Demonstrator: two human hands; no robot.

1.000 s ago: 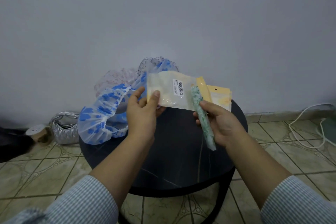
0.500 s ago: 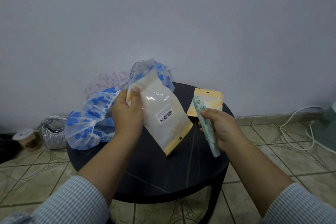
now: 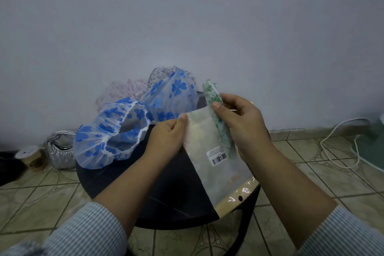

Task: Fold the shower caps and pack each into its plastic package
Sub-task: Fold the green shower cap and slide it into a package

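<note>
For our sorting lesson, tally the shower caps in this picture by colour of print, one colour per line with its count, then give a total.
Green print, folded, going into the plastic package held by the left hand and right hand: 1
Blue flowers: 2
Pink print: 1
Dark speckled print, mostly hidden: 1
Total: 5

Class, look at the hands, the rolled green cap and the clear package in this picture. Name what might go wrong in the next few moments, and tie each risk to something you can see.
1. The left hand pinches only one top corner of the plastic package, so its mouth may sag shut against the folded green cap.
2. The right hand grips the cap mid-length; its loose top end could unroll.
3. The blue-flowered cap overhangs the black table edge and could slip off.
</note>
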